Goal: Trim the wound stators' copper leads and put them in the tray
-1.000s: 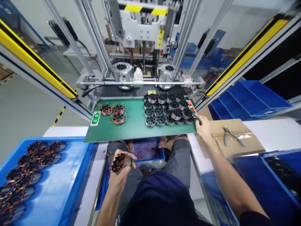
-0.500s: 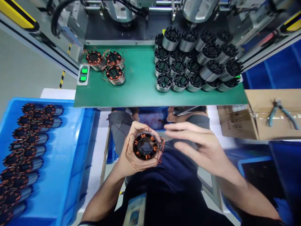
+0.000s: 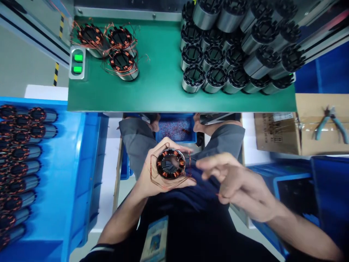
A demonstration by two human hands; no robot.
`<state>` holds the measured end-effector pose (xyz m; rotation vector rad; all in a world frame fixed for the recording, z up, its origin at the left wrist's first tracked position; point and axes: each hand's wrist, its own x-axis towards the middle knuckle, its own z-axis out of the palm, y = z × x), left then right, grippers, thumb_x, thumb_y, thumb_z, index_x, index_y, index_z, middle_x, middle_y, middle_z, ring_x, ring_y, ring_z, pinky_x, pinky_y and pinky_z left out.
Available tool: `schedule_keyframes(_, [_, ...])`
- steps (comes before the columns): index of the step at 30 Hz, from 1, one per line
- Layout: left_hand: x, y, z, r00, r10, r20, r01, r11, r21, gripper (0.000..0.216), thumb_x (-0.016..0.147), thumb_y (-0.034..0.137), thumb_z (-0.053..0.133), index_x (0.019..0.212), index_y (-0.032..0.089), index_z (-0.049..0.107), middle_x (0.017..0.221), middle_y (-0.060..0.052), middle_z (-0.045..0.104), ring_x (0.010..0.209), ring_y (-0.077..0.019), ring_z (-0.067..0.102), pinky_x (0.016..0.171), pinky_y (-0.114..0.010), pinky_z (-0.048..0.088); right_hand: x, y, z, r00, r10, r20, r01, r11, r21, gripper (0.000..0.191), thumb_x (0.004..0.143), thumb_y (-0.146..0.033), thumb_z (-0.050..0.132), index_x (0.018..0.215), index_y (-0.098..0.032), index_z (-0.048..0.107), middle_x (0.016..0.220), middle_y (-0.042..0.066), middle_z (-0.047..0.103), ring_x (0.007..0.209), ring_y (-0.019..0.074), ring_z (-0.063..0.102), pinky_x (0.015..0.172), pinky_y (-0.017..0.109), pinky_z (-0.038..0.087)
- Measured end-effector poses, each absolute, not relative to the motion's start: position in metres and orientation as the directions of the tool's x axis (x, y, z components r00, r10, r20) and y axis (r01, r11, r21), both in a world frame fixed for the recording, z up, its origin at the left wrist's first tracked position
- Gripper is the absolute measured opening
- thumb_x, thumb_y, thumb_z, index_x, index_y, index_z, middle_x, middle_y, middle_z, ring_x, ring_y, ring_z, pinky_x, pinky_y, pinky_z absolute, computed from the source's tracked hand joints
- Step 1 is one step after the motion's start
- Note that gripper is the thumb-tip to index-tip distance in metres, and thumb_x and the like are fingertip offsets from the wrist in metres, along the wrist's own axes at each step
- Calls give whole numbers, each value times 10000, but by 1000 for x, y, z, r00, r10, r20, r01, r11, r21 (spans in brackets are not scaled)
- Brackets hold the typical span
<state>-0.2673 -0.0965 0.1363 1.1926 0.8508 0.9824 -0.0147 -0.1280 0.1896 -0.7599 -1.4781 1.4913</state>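
Clasping the copper-wound ring (image 3: 171, 175) before your dark shirt (image 3: 191, 229), your left hand (image 3: 149, 178) should hold steady, loose wires (image 3: 151, 168) uncrushed; your right hand (image 3: 241, 183) hovers apart, fingers bent, its grip too blurred to tell.

Green bench (image 3: 158, 94) — wired cores (image 3: 128, 72), bare cores (image 3: 193, 86)

A person wears a short-sleeved top (image 3: 207, 240), black over the chest with dark navy fabric toward the lap. The left sleeve (image 3: 114, 254) carries a narrow pale stripe (image 3: 102, 249) at its edge; the visible part of the right sleeve (image 3: 302, 254) is plain and dark. On the front of the top is a rectangular badge (image 3: 155, 242), pale with a blue patch in its middle. Grey legwear (image 3: 133, 136), possibly shorts, covers the knees. The forearms, left hand (image 3: 151, 173) and right hand (image 3: 242, 189) are bare.
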Motion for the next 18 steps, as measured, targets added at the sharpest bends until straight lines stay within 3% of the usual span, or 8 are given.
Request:
schedule_keyframes(3, [-239, -109, 139, 272, 961, -46, -472, 175, 864, 708, 710, 639, 1039, 1155, 302, 604, 979, 17, 695, 667, -86, 623, 573, -268, 496, -54, -137, 173, -256, 956, 142, -535, -18, -845, 22, 1147, -334, 645, 1144, -331, 667, 1001, 31, 773, 752, 169, 692, 590, 260, 606])
schedule_keyframes(4, [-230, -113, 142, 218, 973, -80, -551, 190, 813, 698, 747, 665, 997, 1150, 310, 550, 943, 42, 637, 575, -46, 504, 496, -260, 400, -62, -140, 169, -261, 946, 190, -525, 26, -851, 40, 1148, -329, 646, 1174, -339, 673, 965, 19, 766, 759, 171, 702, 605, 264, 615])
schedule_keyframes(6, [-215, -120, 148, 173, 970, -170, -643, 242, 727, 631, 829, 649, 915, 1151, 319, 484, 925, 70, 554, 475, -1, 298, 414, -286, 253, -66, -144, 166, -387, 872, 302, -348, 165, -923, 231, 1130, -253, 672, 1340, -341, 707, 1099, 39, 815, 976, 191, 796, 825, 305, 698])
schedule_keyframes(9, [-210, -114, 149, 215, 941, -261, -652, 337, 679, 515, 926, 661, 791, 1181, 325, 497, 949, 82, 519, 443, 10, 161, 395, -316, 210, -47, -151, 167, -490, 807, 329, -114, 315, -942, 489, 1105, -195, 701, 1575, -331, 684, 1283, 76, 842, 1224, 243, 817, 1021, 385, 717])
schedule_keyframes(11, [-218, -101, 143, 139, 972, -190, -543, 235, 806, 522, 907, 636, 836, 1194, 320, 534, 968, 69, 571, 497, -12, 319, 457, -293, 326, -29, -152, 170, -355, 864, 357, -86, 350, -933, 370, 1107, -276, 722, 1465, -354, 774, 1203, 73, 860, 1128, 291, 839, 946, 455, 745])
schedule_keyframes(13, [-229, -85, 137, 30, 998, 63, -295, -51, 954, 570, 802, 523, 975, 1169, 307, 597, 990, 34, 663, 703, -89, 586, 623, -303, 500, -16, -150, 173, -207, 933, 294, -45, 291, -956, 228, 1089, -412, 764, 1291, -356, 852, 1149, 91, 859, 1040, 327, 836, 891, 503, 749])
schedule_keyframes(15, [-239, -72, 133, 49, 936, 348, 5, -349, 937, 609, 691, 427, 1062, 1152, 297, 686, 1037, 0, 712, 938, -176, 688, 803, -378, 592, -12, -142, 177, -154, 986, 68, -24, 65, -998, 255, 1061, -480, 812, 1262, -335, 872, 1170, 111, 856, 1015, 320, 833, 892, 483, 746])
schedule_keyframes(18, [-250, -66, 132, 161, 831, 532, 173, -555, 814, 693, 643, 454, 1097, 1232, 301, 764, 1088, -19, 702, 987, -192, 664, 798, -394, 590, -18, -127, 180, -230, 947, -225, -168, -267, -949, 367, 987, -455, 938, 1301, -285, 853, 1045, 87, 864, 878, 247, 838, 824, 370, 738])
